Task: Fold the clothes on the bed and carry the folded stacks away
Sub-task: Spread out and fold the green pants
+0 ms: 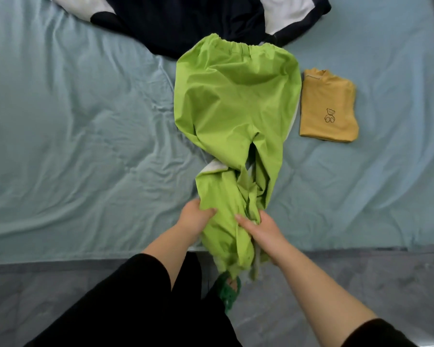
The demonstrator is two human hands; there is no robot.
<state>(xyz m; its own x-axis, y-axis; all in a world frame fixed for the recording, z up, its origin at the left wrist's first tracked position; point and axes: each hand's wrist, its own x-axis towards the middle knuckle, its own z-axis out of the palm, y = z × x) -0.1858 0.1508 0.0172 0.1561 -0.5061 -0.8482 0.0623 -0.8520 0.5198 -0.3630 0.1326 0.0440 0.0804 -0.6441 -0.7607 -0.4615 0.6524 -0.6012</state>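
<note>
Your left hand (195,219) is clenched on the left leg of the lime green trousers (236,96), thumb on top and fingers wrapped under the fabric. Your right hand (262,230) grasps the bunched right leg: one finger lies straight across the cloth, the rest are curled into the folds. Both grips sit close together, just inside the near edge of the bed (73,121).

Trousers: legs gathered and twisted between your hands, hems hanging off the bed edge above the floor (361,276). The seat is spread flat on the pale blue sheet, running away from you. A strip of white lining (214,167) shows at the left side, mid-leg. The elastic waistband (246,46) is at the far end and overlaps the hem of a dark navy and white garment (186,23), which lies unfolded across the far side of the bed.

Folded mustard yellow top (327,106) with a bear outline (330,116) lies on the sheet just beside the trousers on the right, not touching them.

The sheet is creased, mostly on the left.

Below the hems: a green sandal (229,290) on the grey floor, and your black clothing (135,309).
</note>
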